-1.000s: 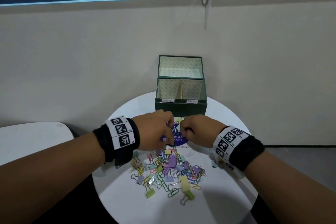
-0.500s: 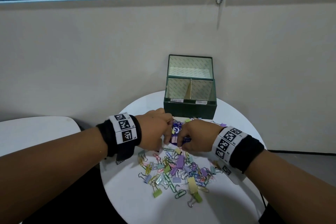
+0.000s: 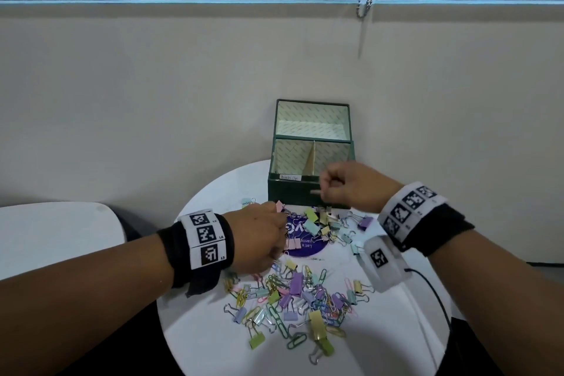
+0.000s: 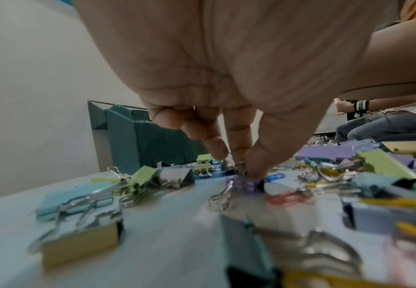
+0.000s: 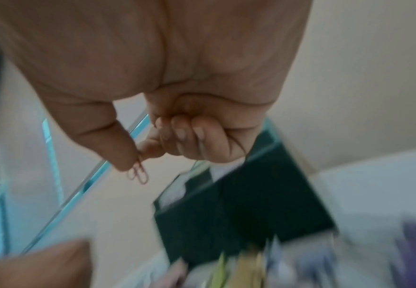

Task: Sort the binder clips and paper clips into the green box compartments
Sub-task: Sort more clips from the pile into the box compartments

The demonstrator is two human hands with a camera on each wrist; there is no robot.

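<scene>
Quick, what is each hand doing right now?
Left hand: pinching a purple binder clip on the table.
Right hand: pinching a pink paper clip near the green box.

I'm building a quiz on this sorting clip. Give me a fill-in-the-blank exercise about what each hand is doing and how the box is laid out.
1. The right hand pinches a pink ____ clip between thumb and forefinger.
2. The left hand pinches a purple ____ clip that sits on the table.
3. The green box stands with its lid ____.
4. A divider splits the box into ____ compartments.

Missing words: paper; binder; open; two
</scene>
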